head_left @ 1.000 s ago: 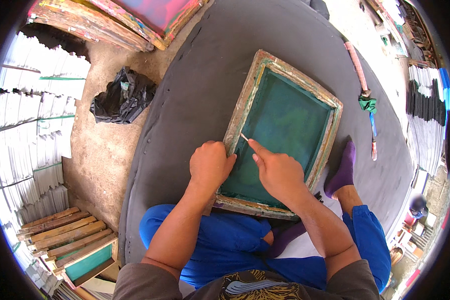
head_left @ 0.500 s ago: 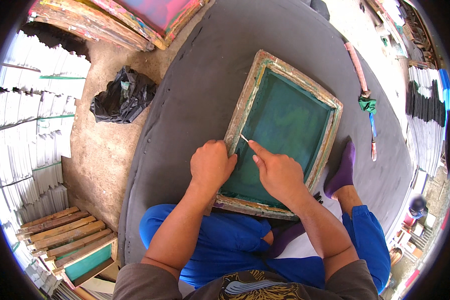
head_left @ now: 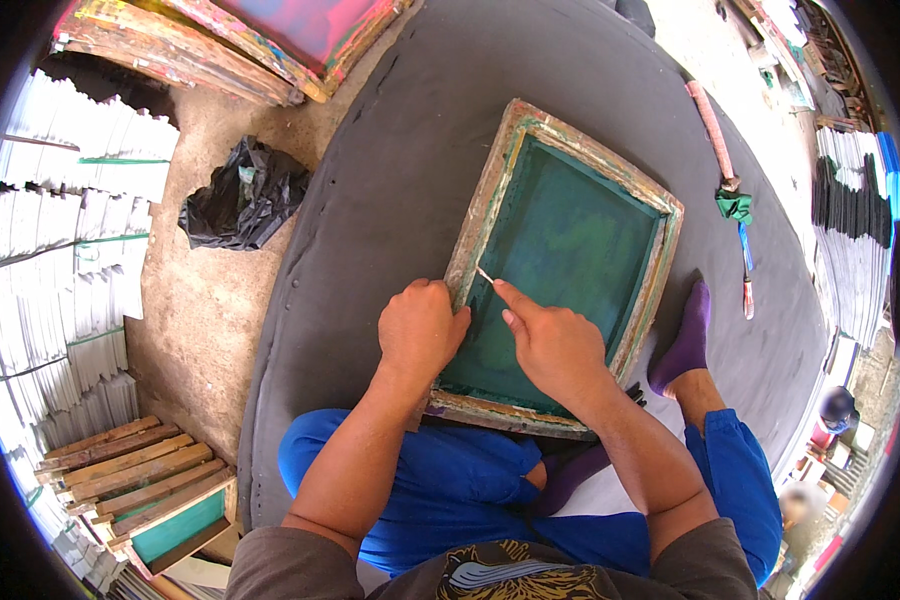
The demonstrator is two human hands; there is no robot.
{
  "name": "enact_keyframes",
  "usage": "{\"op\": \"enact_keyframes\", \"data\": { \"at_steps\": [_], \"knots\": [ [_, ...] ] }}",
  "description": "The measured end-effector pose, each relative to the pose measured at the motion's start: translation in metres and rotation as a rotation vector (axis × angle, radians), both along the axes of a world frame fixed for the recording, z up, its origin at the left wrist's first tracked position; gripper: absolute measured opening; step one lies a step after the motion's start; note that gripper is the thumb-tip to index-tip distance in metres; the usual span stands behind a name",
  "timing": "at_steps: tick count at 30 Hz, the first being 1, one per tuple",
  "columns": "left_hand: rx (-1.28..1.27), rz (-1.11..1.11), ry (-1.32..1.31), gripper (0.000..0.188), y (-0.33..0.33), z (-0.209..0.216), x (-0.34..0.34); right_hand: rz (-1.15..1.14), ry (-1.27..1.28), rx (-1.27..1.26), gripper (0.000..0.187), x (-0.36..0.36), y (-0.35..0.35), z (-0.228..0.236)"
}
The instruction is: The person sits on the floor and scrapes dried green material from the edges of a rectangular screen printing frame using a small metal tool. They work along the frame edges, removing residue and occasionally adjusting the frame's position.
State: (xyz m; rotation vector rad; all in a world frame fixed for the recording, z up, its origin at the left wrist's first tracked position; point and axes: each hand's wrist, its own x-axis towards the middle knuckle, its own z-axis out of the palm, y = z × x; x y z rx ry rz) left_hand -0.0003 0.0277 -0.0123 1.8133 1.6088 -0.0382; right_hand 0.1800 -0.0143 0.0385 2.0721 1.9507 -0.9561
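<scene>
Along the left rail of the wooden frame, left hand curled into a fist, clamped over the wood, thumb on the inner side; far fingers hidden. Right hand just beside it, over the green mesh, not touching the left. Index finger pointed forward, thumb below, the rest folded; between them a thin pale stick, whitish tip at the inner edge of the left rail.

Frame is rectangular, tilted clockwise, on the dark grey mat, right of the mat's left edge, near corner close to blue trousers. Wood rough, chipped, crusted with whitish and green paint; mesh taut, dark at the borders, cloudier in the middle. Mat smooth, matte, its left edge curved, partly studded. Near the mat's right edge: pink wrapped rod, knotted green cloth at its lower end. Beyond the left edge, on rough floor: crumpled, glossy black plastic bag.
</scene>
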Motion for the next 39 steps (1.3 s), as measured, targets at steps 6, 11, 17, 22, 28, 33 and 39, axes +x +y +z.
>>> {"op": "enact_keyframes", "data": {
  "at_steps": [6, 11, 17, 22, 28, 33, 39],
  "knots": [
    [0.052, -0.065, -0.009, 0.031, -0.003, -0.007, -0.002, 0.068, -0.113, -0.04, 0.044, -0.011, 0.007, 0.011],
    [0.08, -0.081, -0.008, 0.029, -0.004, -0.011, -0.002, 0.096, -0.158, -0.065, 0.043, -0.014, 0.008, 0.005],
    [0.102, -0.088, -0.005, 0.026, -0.004, -0.012, 0.0, 0.099, -0.08, 0.035, 0.043, 0.001, -0.005, -0.013],
    [0.112, -0.076, -0.002, 0.025, -0.003, -0.01, 0.001, 0.018, 0.114, -0.041, 0.043, 0.017, 0.001, -0.021],
    [0.119, -0.083, 0.009, 0.025, -0.004, -0.013, 0.002, -0.214, 0.57, 0.013, 0.043, 0.029, -0.009, -0.054],
    [0.117, -0.061, 0.017, 0.026, -0.004, -0.011, 0.0, 0.059, 0.162, 0.068, 0.046, 0.023, -0.008, -0.041],
    [0.099, -0.08, 0.004, 0.027, -0.001, -0.008, 0.002, -0.195, 0.593, -0.075, 0.046, 0.037, -0.011, -0.066]
  ]
}}
